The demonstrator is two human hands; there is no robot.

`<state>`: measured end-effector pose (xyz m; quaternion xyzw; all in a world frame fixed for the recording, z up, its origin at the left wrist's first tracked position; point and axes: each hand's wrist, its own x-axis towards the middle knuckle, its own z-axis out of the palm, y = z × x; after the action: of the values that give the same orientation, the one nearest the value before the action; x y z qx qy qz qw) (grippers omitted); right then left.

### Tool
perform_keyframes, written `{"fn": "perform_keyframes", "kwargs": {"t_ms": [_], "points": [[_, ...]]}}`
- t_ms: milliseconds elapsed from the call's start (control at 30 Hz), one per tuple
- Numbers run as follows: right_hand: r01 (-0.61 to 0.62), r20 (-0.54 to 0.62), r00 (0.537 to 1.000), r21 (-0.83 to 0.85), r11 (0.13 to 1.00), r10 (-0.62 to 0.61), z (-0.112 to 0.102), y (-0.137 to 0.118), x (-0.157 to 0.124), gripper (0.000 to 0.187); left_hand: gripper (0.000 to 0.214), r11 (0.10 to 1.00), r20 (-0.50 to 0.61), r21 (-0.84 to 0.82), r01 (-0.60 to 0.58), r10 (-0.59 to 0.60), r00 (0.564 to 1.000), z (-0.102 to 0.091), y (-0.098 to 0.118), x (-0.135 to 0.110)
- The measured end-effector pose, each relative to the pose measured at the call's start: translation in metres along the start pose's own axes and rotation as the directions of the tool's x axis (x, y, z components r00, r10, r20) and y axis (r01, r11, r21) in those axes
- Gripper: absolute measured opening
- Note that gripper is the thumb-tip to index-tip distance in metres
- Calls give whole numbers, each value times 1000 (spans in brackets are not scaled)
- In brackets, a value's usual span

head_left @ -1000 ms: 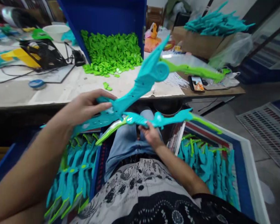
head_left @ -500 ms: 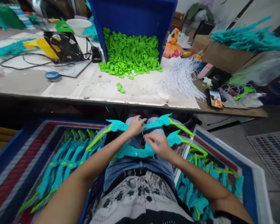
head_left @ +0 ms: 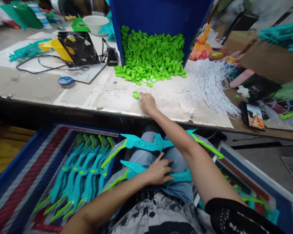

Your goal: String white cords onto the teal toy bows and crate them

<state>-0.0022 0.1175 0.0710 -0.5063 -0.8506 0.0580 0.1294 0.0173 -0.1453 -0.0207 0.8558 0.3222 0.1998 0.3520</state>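
Note:
Two teal toy bows with lime-green arms lie across my lap. The farther bow [head_left: 146, 145] has a round hub at its middle. My left hand [head_left: 160, 170] rests with fingers spread over the middle of the nearer bow [head_left: 182, 176], partly hiding it. My right hand [head_left: 147, 102] is at the table's front part, its fingers bunched together at a small green plastic piece [head_left: 136, 95]. The fingertips touch its right side; whatever lies beneath them is hidden. My right forearm covers part of the farther bow's right side.
A blue bin [head_left: 158, 16] lies tipped with a heap of green pieces [head_left: 153, 55] spilling out. White ties [head_left: 207, 81], a phone [head_left: 254, 115], a fan [head_left: 79, 48] and blue tape [head_left: 65, 81] are on the table [head_left: 97, 91]. Finished-looking bows [head_left: 80, 175] fill a crate at left.
My right hand has gone from the bows up to the table and the green pieces. My left hand has moved from the farther bow to the nearer one. The view has shifted.

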Motion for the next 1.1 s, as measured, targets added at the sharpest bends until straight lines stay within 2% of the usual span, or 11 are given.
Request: {"fn": "perform_keyframes", "kwargs": {"t_ms": [67,200,267,367,500,600,733,833,933,1000,1100], "points": [[-51,-5,999,-27,998,51,-8,22,-15,43,38,996,-125,-33,84,-87,988,-10,-1,-4],[-176,5,984,-64,982,177,-28,68,-49,36,46,935,-384,133,328,-256,887,-39,-19,5],[-145,15,989,-28,989,145,-36,87,-62,38,60,910,-340,185,370,-294,893,-50,-34,16],[112,23,993,87,990,-115,-41,114,-68,45,74,935,-243,145,324,-284,927,-57,-54,30],[360,88,919,220,907,-385,-39,139,-60,27,84,941,-201,57,334,-317,927,-62,-64,42],[377,-2,922,220,900,-386,-36,140,-68,23,85,907,-111,-30,421,-421,900,-75,-65,53],[353,-107,936,332,875,-337,-30,119,-127,31,54,779,52,-302,549,-562,826,-101,-77,69],[364,-32,925,367,856,-380,-14,103,-183,27,34,518,227,-603,606,-617,754,-111,-86,77],[331,23,934,314,890,-355,7,97,-212,23,28,265,335,-757,598,-628,702,-110,-89,81],[305,25,944,305,902,-328,15,97,-216,23,31,210,352,-788,580,-619,702,-107,-88,81],[272,28,954,336,902,-298,20,96,-215,21,40,267,347,-782,563,-564,749,-104,-87,81]]}}
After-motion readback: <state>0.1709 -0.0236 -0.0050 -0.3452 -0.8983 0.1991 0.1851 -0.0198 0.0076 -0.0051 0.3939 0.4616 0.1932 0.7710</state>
